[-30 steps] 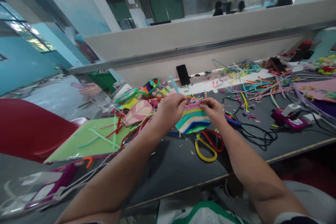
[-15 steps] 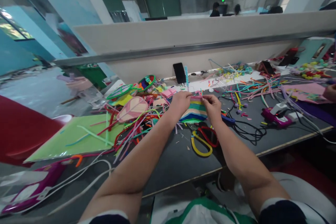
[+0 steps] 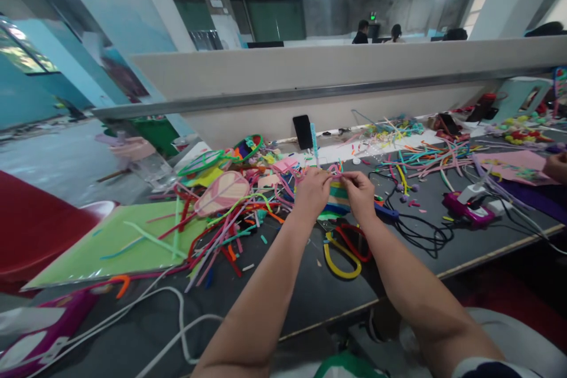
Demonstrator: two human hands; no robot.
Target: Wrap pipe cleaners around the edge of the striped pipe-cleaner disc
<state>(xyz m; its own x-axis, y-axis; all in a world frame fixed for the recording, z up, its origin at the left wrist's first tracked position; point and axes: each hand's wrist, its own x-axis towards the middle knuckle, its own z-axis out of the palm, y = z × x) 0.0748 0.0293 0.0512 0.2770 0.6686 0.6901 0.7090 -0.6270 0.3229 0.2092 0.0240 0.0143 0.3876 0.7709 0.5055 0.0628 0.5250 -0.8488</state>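
Note:
My left hand [image 3: 312, 194] is closed, thumb and fingertips pinching a pink pipe cleaner [image 3: 336, 177] at the far edge of a striped piece. My right hand [image 3: 361, 194] pinches the same pink strand, a short way to the right. Below the fingers lies the striped piece [image 3: 339, 199], in yellow, teal, cream, blue and green bands; my left hand covers part of it. Scissors with one yellow and one red handle [image 3: 333, 264] rest just nearer to me. A blue-handled tool [image 3: 386, 211] lies to the right of my right hand.
Left of my arms are a pink leaf-shaped piece [image 3: 222, 192], loose pipe cleaners [image 3: 217, 248] and a green sheet [image 3: 110, 242]. A phone [image 3: 303, 132] leans on the partition. Black cables [image 3: 420, 230] and a magenta power strip [image 3: 469, 209] lie right. Another person's hand [image 3: 556, 168] shows at the right edge.
My fingertips have come closer together along the pink strand, and my left hand now hides more of the striped piece. The whole view has shifted slightly.

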